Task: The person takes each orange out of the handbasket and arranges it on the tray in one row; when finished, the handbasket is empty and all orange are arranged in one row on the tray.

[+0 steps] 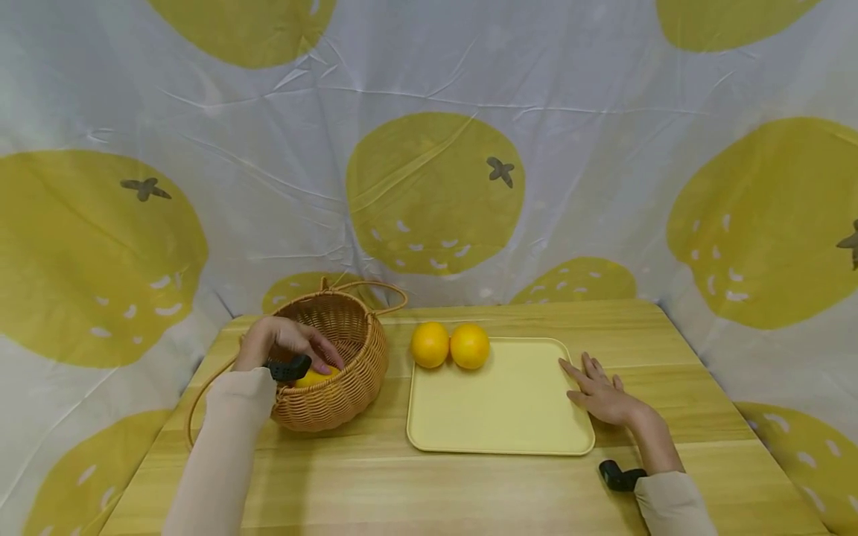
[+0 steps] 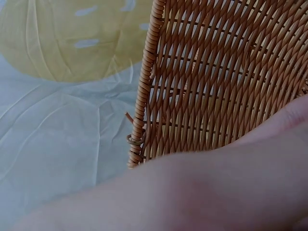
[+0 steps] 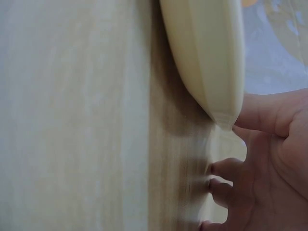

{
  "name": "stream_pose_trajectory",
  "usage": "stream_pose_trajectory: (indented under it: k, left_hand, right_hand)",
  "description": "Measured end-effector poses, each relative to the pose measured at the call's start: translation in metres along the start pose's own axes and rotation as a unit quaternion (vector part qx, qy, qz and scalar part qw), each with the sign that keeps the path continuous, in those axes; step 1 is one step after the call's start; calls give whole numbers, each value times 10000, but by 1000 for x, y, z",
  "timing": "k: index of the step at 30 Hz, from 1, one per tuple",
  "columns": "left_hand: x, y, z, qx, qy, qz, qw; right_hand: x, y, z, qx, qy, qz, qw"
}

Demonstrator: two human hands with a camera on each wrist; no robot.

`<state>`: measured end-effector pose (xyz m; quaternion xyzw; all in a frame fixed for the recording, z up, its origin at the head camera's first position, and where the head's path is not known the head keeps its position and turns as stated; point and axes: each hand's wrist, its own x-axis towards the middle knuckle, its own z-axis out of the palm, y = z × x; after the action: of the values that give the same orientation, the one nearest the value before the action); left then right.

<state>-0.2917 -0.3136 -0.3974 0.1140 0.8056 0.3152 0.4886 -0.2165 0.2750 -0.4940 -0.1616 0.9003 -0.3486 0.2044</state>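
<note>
My left hand reaches down into a round wicker basket on the left. Its thumb and fingers hold an orange inside, partly hidden by the basket's rim. In the left wrist view the blurred hand crosses in front of the woven basket wall, and the orange is out of sight. My right hand lies with spread fingers at the right edge of a pale yellow tray. In the right wrist view, the thumb touches the tray's corner, while the other fingertips rest on the table.
Two oranges, a left one and a right one, sit side by side at the tray's back left corner. The basket's handle sticks out behind it. A fruit-print curtain hangs behind the wooden table.
</note>
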Motion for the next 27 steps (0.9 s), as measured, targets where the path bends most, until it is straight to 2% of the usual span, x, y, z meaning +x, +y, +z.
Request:
stream_pose_trajectory:
  k: [3, 5, 9, 11, 16, 19, 22, 24, 27]
  left_hand:
    - [-3, 1, 2, -150, 45, -20, 9999]
    - [-3, 1, 2, -68, 92, 32, 9999]
    - [-1, -2, -1, 446, 223, 419, 9979]
    - [1, -4, -3, 470, 355, 658, 9961]
    - [7, -7, -7, 99, 865, 1188, 9891]
    - [8, -8, -7, 159, 1272, 1386, 9820]
    - [8, -7, -6, 255, 1636, 1419, 9759]
    - [7, -7, -6, 263, 1708, 1411, 9748]
    - [7, -6, -5, 176, 1596, 1332, 9780]
  right_hand:
    - [0, 0, 0, -17, 0, 5, 10000]
    - [0, 0, 0, -34, -10, 11, 10000]
    - [0, 0, 0, -21, -13, 2, 10000]
    - [0, 0, 0, 2, -12, -9, 10000]
    - [0, 0, 0, 4, -14, -2, 10000]
    - [0, 0, 0, 4, -8, -4, 10000]
    - [0, 0, 0, 5, -1, -7, 10000]
    - [1, 0, 0, 6, 8, -14, 10000]
    - [1, 1, 0, -6, 5, -21, 10000]
